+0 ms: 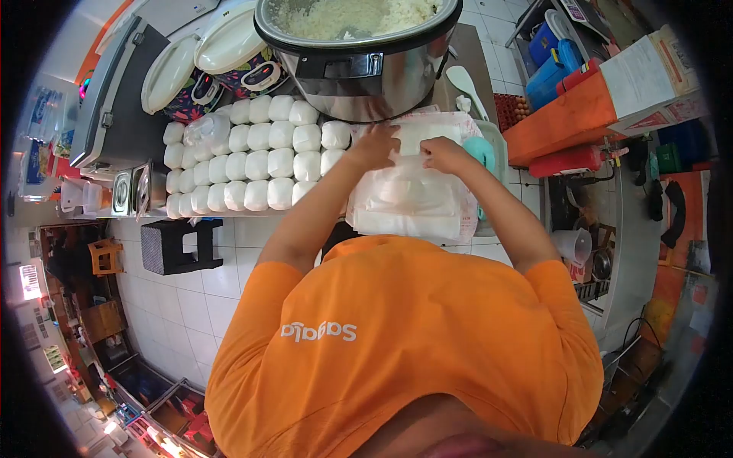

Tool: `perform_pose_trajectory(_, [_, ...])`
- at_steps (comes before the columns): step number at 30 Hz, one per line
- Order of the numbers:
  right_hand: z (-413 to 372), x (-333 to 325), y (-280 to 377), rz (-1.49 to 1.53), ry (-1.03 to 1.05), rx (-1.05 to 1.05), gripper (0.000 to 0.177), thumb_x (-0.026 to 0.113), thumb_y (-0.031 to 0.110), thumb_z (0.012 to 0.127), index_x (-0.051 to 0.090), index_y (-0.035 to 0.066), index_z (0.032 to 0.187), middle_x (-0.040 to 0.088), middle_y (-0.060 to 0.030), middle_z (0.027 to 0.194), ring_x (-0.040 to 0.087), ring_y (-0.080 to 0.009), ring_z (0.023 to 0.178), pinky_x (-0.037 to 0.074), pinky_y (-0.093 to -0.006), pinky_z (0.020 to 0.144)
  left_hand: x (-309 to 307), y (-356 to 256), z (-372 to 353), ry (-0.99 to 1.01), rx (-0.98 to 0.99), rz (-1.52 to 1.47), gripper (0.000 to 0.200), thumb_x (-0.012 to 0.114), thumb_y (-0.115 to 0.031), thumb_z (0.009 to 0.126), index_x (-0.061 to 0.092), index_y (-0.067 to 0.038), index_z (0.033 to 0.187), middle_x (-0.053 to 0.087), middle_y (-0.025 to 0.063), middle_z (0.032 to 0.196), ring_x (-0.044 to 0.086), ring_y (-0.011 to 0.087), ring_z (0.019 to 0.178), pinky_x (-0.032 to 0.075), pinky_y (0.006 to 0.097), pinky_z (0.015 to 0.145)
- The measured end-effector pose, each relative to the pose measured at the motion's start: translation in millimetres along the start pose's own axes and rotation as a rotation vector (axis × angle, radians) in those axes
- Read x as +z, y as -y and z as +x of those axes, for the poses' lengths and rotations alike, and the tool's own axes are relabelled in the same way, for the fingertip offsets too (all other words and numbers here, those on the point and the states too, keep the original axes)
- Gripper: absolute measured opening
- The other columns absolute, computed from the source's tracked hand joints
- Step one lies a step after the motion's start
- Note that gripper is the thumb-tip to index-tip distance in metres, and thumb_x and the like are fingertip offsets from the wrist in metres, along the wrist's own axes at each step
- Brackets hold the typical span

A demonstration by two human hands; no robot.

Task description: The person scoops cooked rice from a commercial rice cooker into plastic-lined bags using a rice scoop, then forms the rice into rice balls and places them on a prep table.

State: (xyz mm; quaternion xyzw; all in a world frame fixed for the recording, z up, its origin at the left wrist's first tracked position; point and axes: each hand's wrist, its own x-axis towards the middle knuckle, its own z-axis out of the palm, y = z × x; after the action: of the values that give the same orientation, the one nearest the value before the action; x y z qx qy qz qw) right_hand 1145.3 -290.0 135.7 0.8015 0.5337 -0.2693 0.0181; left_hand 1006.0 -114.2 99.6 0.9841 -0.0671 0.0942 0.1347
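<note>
Several white sheets of wrapping paper [450, 206] lie stacked in front of my body. Near the stack's far left edge, my left hand [376, 147] rests over the paper with its fingers apart. My right hand [444, 156] is closer to the far right corner, fingers curled together on the paper's edge. Between and below my hands, a rounded white shape [397, 191] shows under a thin sheet; what it is cannot be made out. To the left, rows of white wrapped bundles [257, 164] stand close together.
A large metal cooker [366, 84] of white rice stands beyond my hands, a white paddle [466, 85] to its right. A turquoise item [479, 153] lies on a pale tray. Two lidded containers [169, 75] and a dark box [122, 99] are at the far left.
</note>
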Motion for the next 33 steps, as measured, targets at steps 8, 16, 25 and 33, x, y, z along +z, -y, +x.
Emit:
perform_pose_trajectory(8, [-80, 67, 6, 0.509, -0.222, -0.211, 0.011, 0.064, 0.001, 0.068, 0.06, 0.002, 0.078, 0.061, -0.0107, 0.085, 0.06, -0.0239, 0.077, 0.047, -0.0318, 0.068, -29, -43, -67, 0.189, 0.114, -0.301, 0.003, 0.058, -0.008, 0.075, 0.061, -0.007, 0.074, 0.059, 0.008, 0.08, 0.059, 0.0279, 0.082, 0.047, 0.0379, 0.075])
perform_pose_trajectory(16, [-94, 104, 27, 0.582, -0.539, -0.345, 0.015, 0.059, 0.003, 0.074, 0.06, -0.001, 0.088, 0.058, -0.0153, 0.089, 0.057, -0.0315, 0.085, 0.048, -0.0364, 0.077, -19, -77, -96, 0.161, -0.152, -0.528, 0.018, 0.062, -0.007, 0.075, 0.064, 0.0, 0.092, 0.058, 0.014, 0.095, 0.057, 0.0318, 0.096, 0.047, 0.0377, 0.083])
perform_pose_trajectory(25, [-44, 73, 21, 0.318, -0.455, 0.092, 0.032, 0.077, 0.013, 0.062, 0.061, 0.001, 0.087, 0.061, -0.0174, 0.094, 0.06, -0.0342, 0.092, 0.049, -0.0389, 0.079, -8, -54, -52, -0.097, -0.518, -0.339, 0.035, 0.081, -0.014, 0.057, 0.062, -0.002, 0.084, 0.061, 0.0152, 0.09, 0.059, 0.0335, 0.089, 0.048, 0.0407, 0.08])
perform_pose_trajectory(33, [-52, 75, 9, 0.82, 0.014, 0.277, 0.02, 0.073, 0.011, 0.068, 0.062, -0.004, 0.075, 0.065, -0.0142, 0.071, 0.066, -0.0193, 0.061, 0.054, -0.0285, 0.055, 16, -67, -77, -0.006, -0.532, -0.462, 0.018, 0.07, -0.014, 0.071, 0.066, -0.002, 0.083, 0.065, 0.0151, 0.083, 0.062, 0.0308, 0.078, 0.049, 0.0385, 0.072])
